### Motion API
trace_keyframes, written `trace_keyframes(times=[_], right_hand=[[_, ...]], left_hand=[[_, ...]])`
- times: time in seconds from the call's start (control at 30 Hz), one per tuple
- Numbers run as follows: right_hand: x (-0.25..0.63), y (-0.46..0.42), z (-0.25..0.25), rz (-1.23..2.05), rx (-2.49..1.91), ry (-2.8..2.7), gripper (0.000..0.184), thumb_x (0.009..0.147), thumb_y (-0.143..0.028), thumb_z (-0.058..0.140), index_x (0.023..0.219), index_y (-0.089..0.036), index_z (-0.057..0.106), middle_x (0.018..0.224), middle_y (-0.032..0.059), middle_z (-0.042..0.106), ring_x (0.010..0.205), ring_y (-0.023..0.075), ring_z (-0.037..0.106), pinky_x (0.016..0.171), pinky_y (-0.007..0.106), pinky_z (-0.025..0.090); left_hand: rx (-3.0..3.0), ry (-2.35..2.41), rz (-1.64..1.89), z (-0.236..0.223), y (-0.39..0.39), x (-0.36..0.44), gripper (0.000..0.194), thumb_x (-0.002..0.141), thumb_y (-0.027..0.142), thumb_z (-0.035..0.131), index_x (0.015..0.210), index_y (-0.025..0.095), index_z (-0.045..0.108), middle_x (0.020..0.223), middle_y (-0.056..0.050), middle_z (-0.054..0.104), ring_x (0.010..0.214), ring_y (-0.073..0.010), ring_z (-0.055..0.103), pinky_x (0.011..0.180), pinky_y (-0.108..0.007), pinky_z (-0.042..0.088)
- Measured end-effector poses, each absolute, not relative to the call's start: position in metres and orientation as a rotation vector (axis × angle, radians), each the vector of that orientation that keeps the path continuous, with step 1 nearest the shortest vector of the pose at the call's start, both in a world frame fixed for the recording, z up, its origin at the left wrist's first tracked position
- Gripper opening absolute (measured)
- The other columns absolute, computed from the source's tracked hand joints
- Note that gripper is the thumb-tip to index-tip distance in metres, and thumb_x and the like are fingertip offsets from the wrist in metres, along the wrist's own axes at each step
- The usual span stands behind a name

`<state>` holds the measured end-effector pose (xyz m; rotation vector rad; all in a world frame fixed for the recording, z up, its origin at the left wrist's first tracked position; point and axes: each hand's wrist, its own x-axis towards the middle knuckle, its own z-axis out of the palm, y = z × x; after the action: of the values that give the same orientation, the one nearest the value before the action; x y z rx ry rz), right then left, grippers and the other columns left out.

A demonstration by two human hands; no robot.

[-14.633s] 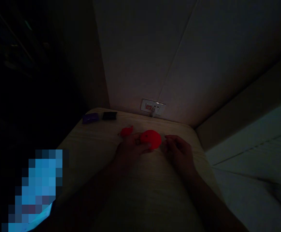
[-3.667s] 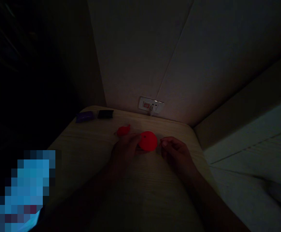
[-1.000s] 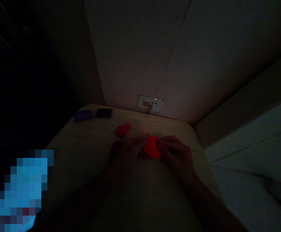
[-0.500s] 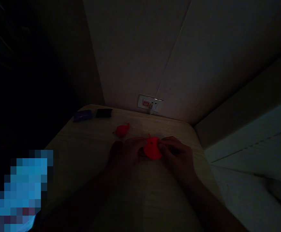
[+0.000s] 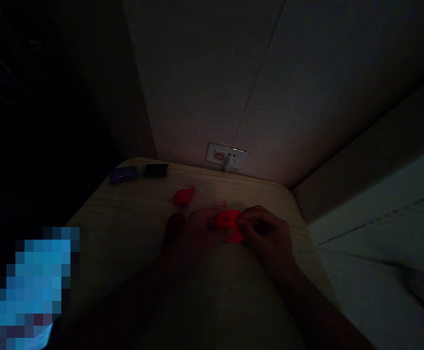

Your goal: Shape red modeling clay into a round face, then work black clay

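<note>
A flat, round red piece (image 5: 229, 218) with a small dark spot is between my two hands, low over the tabletop; its material is hard to make out in the dim light. My left hand (image 5: 199, 231) grips its left side, with the thumb over the lower face. My right hand (image 5: 268, 232) pinches the right edge between thumb and fingertips. A small red bit (image 5: 224, 203) and some clear film show just behind the piece. Beyond my left hand lies a red lump in clear wrapping (image 5: 183, 197). A dark reddish rounded thing (image 5: 176, 221) sits against my left hand, partly hidden.
On the wooden tabletop (image 5: 212, 311), a purple packet (image 5: 123, 175) and a black packet (image 5: 156, 170) lie at the back left. A wall socket (image 5: 219, 155) with a plug is behind the table. At lower left glows a pixelated blue-lit area (image 5: 39, 277).
My left thumb has come over the lower face of the red piece, which now looks flatter and wider. My right hand keeps its pinch nearly in place.
</note>
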<state>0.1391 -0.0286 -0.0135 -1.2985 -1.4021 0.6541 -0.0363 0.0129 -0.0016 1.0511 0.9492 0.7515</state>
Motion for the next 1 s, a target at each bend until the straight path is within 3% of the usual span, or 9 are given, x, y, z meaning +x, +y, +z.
trace_keyframes(times=[0.17,0.3,0.53,1.0], right_hand=[[0.1402,-0.0279,-0.0157,0.742,-1.287,-1.362,0.006,0.082,-0.025,0.079,0.081,-0.021,0.075,0.081,0.0017,0.067,0.064,0.0123,0.055,0.055,0.025,0.041],[0.142,-0.0285,-0.0189,0.845,-1.228,-1.301,0.006,0.089,-0.027,0.074,0.084,-0.022,0.076,0.083,0.0016,0.067,0.065,0.0122,0.056,0.055,0.024,0.041],[0.1412,-0.0275,-0.0141,0.77,-1.163,-1.383,0.006,0.09,-0.021,0.071,0.088,-0.024,0.077,0.092,0.0035,0.068,0.078,0.0155,0.062,0.063,0.026,0.046],[0.141,-0.0278,-0.0168,0.6,-1.215,-1.496,0.007,0.084,-0.02,0.077,0.089,-0.025,0.079,0.101,0.0063,0.067,0.081,0.0174,0.064,0.055,0.025,0.047]], left_hand=[[1.1,0.94,0.713,-0.005,0.0145,-0.0384,0.056,0.072,0.018,0.08,0.126,0.013,0.07,0.104,-0.009,0.08,0.093,-0.0219,0.074,0.078,-0.029,0.056],[1.091,0.992,0.708,-0.0035,0.0139,-0.0386,0.059,0.074,0.015,0.077,0.132,0.015,0.068,0.101,-0.007,0.081,0.093,-0.0205,0.075,0.077,-0.026,0.055],[1.051,1.005,0.724,-0.0023,0.0143,-0.0375,0.051,0.073,0.011,0.076,0.123,0.017,0.073,0.094,-0.005,0.082,0.087,-0.0192,0.075,0.071,-0.024,0.055],[1.073,1.009,0.724,0.0031,0.0124,-0.0382,0.051,0.073,0.012,0.079,0.123,0.016,0.073,0.095,-0.005,0.082,0.091,-0.0197,0.075,0.075,-0.024,0.055]])
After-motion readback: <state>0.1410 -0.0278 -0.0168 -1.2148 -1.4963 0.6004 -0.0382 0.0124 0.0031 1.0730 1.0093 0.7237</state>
